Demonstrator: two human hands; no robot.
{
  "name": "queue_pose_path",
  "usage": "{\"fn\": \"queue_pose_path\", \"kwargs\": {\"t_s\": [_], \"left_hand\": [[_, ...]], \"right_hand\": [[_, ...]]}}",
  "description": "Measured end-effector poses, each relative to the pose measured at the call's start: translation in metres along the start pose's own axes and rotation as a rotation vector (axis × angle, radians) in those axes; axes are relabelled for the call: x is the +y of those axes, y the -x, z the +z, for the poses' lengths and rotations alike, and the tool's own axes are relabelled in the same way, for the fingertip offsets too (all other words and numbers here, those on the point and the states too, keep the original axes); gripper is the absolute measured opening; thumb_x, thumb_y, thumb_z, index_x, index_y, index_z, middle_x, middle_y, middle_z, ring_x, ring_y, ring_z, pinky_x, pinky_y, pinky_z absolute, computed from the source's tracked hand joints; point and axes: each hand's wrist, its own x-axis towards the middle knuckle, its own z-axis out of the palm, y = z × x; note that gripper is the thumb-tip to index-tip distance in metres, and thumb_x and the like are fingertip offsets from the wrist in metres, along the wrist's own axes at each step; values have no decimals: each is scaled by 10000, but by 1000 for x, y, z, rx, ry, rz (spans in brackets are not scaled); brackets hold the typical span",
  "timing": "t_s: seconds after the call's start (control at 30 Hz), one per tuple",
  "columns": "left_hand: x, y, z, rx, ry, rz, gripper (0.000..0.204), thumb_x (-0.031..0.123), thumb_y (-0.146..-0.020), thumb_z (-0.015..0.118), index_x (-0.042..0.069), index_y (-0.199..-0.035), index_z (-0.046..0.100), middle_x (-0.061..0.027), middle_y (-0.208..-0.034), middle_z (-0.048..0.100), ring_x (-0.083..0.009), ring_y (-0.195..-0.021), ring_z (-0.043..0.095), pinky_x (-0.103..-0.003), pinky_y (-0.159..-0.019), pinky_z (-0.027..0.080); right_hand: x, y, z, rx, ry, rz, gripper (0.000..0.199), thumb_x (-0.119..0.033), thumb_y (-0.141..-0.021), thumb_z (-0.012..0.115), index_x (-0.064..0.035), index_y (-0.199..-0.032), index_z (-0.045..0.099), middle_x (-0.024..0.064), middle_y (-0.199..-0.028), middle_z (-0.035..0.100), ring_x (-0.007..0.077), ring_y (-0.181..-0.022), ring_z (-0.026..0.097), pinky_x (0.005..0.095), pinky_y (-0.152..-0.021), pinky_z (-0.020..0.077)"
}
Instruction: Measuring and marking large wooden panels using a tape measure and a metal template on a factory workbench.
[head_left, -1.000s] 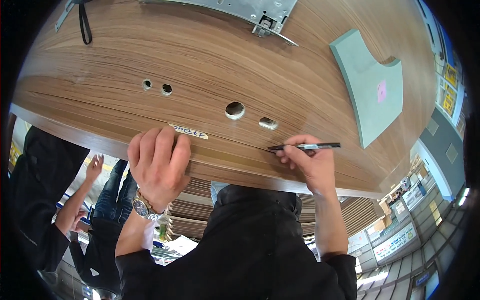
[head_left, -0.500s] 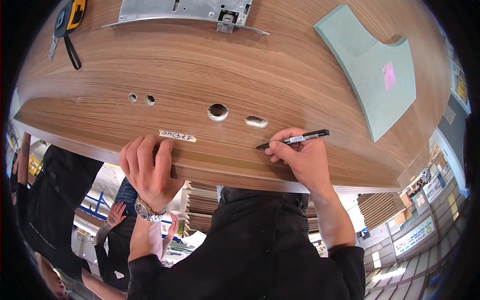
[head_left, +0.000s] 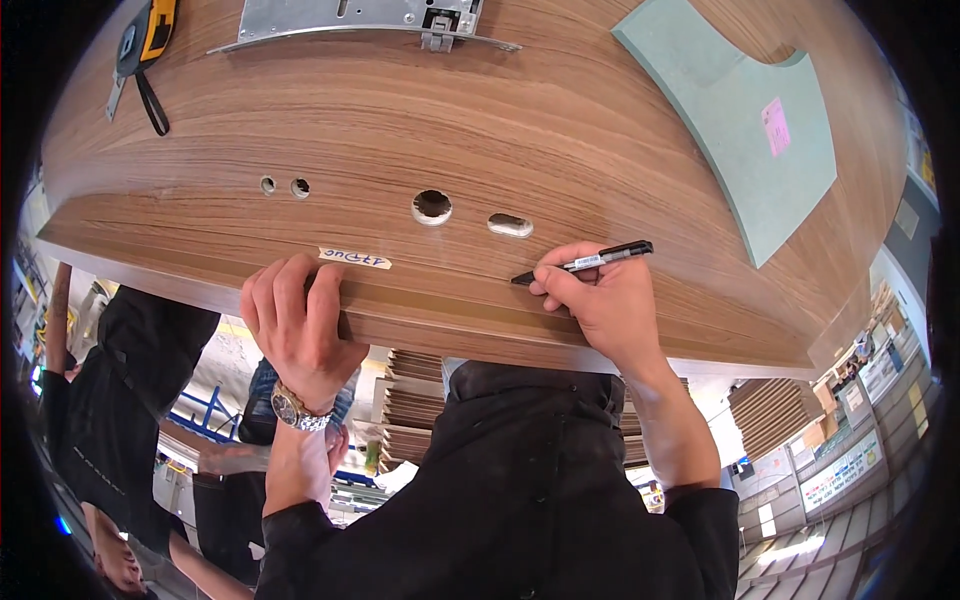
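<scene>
A wood-grain panel spreads out in front of me, with a narrow recessed strip along its near edge. My right hand pinches a black pen. The pen's dark tip meets or hovers just over the panel, right of the paper label; I cannot tell which. Curled over the near edge, the fingers of my left hand grip the panel, the thumb mostly hidden. Just beyond them is a small cream label with handwriting. Farther in, two small round holes, one larger round hole and an oblong slot pierce the panel.
A metal bracket plate lies at the far side, and a yellow and black tape measure at the far left. On the right rests a curved pale green board with a pink sticker. A person in black stands at the left beyond the edge.
The view has shifted slightly, moving the bracket plate and green board a little up and left in the picture. Both my hands keep their grips. Behind the panel, another person's hand has moved away.
</scene>
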Motion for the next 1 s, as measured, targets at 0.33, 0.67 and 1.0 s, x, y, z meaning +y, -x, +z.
{"fn": "queue_pose_path", "kwargs": {"t_s": [0.33, 0.67, 1.0], "left_hand": [[-2, 3, 2, -5, -11, 17, 431, 87, -573, 746, 60, -996, 670, -114, -1064, 653, -328, -1008, 618, -468, -921, 427], [-2, 3, 1, -18, -3, -1, 455, 24, -538, 706, 71, -989, 673, -110, -1080, 649, -327, -1030, 611, -474, -928, 424], [-2, 1, 2, -31, -2, -3, 453, 19, -536, 696, 67, -986, 671, -107, -1085, 650, -324, -1026, 611, -469, -920, 423]], "right_hand": [[0, 0, 0, -7, 9, 0, 60, -2, -903, 727, 33, -951, 723, 97, -828, 743, 93, -681, 655, 219, -623, 521], [-1, -1, -1, -23, 6, 0, 56, 1, -902, 722, 37, -946, 720, 92, -825, 741, 92, -687, 653, 223, -633, 526], [-2, 1, -5, -35, 11, -15, 77, -37, -919, 724, 31, -954, 716, 109, -839, 746, 114, -713, 675, 249, -656, 540]]}}
